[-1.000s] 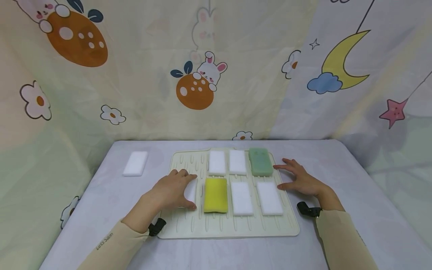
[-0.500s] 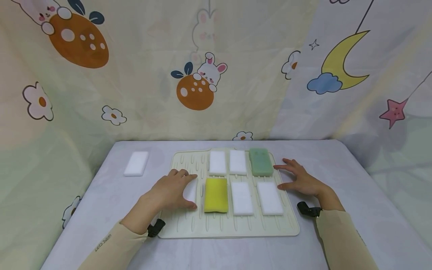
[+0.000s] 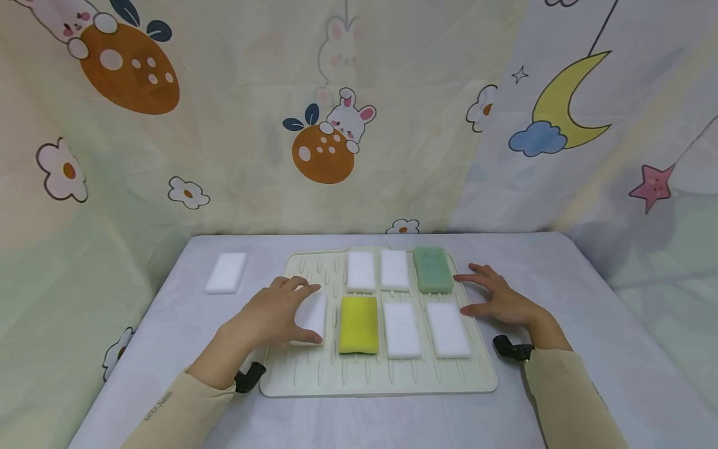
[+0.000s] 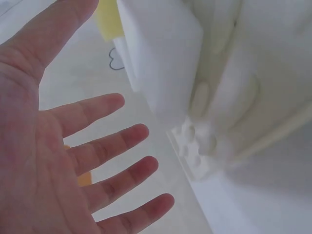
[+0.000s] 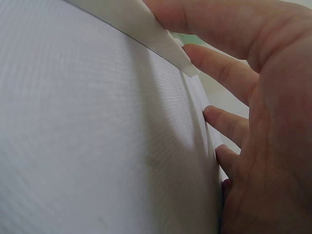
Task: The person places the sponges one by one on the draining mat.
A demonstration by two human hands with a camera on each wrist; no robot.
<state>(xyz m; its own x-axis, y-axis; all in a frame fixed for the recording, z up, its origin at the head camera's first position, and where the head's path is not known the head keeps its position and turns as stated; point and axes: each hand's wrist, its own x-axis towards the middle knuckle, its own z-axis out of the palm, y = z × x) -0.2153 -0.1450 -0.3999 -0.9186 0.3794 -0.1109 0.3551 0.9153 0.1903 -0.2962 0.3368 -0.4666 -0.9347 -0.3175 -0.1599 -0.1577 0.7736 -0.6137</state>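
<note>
My left hand (image 3: 265,317) hovers over the left part of a cream ridged mat (image 3: 381,381), fingers spread. Just past its thumb and fingertips lies a white sponge block (image 3: 312,317), partly covered by the hand in the head view. In the left wrist view the straight fingers (image 4: 105,150) stand apart from this block (image 4: 161,53). At the mat's right edge is my right hand (image 3: 505,302), fingers extended; its thumb touches the mat's rim in the right wrist view. Nearest to it are a white block (image 3: 447,330) and a green sponge (image 3: 434,270).
A yellow sponge (image 3: 359,325) sits mid-mat. Beside it lies another white block (image 3: 402,330), with two more white blocks (image 3: 361,271) in the back row. One white block (image 3: 226,273) rests off the mat, at the table's back left. A patterned curtain (image 3: 241,137) stands behind the table.
My left hand has shifted a little left and back, so more of the white block beside it shows. The right hand and the sponges on the mat stay in place.
</note>
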